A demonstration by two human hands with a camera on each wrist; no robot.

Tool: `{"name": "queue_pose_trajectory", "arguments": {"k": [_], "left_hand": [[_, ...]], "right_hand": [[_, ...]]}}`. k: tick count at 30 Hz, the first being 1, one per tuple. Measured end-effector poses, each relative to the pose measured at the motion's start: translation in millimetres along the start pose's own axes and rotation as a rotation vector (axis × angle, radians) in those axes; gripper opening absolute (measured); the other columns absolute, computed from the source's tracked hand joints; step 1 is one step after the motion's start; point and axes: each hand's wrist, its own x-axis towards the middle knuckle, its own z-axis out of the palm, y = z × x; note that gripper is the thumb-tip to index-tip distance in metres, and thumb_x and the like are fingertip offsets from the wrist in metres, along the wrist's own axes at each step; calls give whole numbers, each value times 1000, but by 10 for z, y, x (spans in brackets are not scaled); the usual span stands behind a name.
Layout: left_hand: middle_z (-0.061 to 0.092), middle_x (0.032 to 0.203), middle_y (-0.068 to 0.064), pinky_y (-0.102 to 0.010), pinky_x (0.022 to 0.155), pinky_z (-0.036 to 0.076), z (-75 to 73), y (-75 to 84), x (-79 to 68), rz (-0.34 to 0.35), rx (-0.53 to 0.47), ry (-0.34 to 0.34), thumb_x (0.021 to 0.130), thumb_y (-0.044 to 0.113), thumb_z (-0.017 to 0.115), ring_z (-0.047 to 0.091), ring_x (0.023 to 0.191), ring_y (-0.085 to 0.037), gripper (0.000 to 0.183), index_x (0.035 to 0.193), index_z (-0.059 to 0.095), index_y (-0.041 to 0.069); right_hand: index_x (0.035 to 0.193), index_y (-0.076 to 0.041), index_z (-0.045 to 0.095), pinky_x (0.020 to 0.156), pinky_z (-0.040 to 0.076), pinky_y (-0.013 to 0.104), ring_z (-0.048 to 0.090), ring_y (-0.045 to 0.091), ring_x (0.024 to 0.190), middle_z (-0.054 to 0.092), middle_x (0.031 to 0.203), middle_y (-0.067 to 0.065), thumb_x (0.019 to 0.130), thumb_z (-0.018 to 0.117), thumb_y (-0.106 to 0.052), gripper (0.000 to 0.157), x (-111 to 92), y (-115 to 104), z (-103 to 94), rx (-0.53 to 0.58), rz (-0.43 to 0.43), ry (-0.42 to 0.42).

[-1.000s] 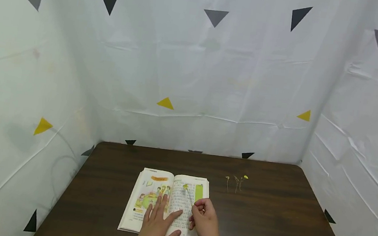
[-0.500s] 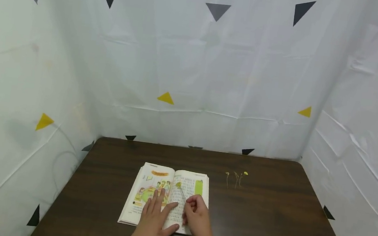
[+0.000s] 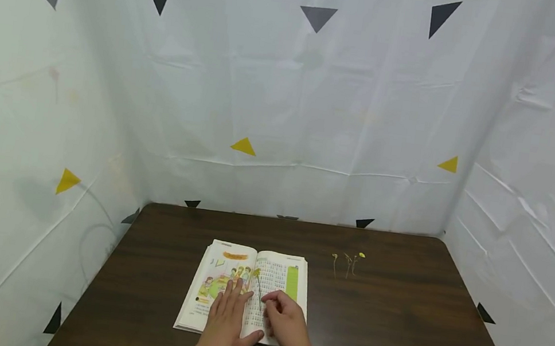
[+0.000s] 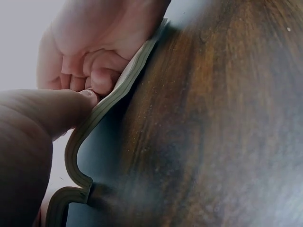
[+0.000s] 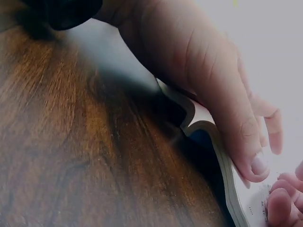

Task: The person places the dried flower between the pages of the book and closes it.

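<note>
An open book (image 3: 277, 259) with a picture page and a printed text page lies on the dark table. My left hand (image 3: 226, 314) rests on it with spread fingers, mostly over the picture page, the thumb near the front edge of the text page. A yellow flower (image 3: 257, 272) with a thin stem lies along the text page beside the middle fold. My right hand (image 3: 287, 317) is over that page with bent fingers, its index fingertip right at the stem. Whether it still pinches the stem I cannot tell. Its curled fingers (image 4: 102, 71) show in the left wrist view.
Several thin dried flower stems (image 3: 347, 264), one with a yellow bloom, lie on the wooden table (image 3: 405, 315) to the right of the book. White sheeting (image 3: 316, 114) with triangles stands behind the table and at both sides.
The right hand has moved left across the text page, bringing the flower toward the fold and turning its stem more upright. More of the stem shows. The left hand stays on the book.
</note>
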Motion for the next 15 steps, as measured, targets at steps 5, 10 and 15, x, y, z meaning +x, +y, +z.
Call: {"name": "queue_pose_trajectory", "arguments": {"k": [5,10,15], "left_hand": [[24,168,-17,-60,119,23,-17,9,2,12,9,4,83,62,71,21,156,-39,87,151,41,16],[21,169,-16,-61,119,21,-43,18,0,5,15,-32,85,62,68,18,157,-40,87,154,39,20],[18,170,-16,-61,120,19,-44,22,12,-11,12,-59,86,64,66,14,157,-39,82,154,41,23]], "right_hand": [[106,-25,76,53,43,20,50,3,59,55,71,-7,96,64,-15,19,-6,-12,14,-246,-117,-11],[109,-30,77,61,43,19,49,2,68,55,74,-10,93,68,-14,24,-20,10,29,-358,-210,-22],[113,-26,76,62,45,20,51,2,69,58,76,-9,95,67,-15,22,-41,4,-5,-335,-241,-51]]}}
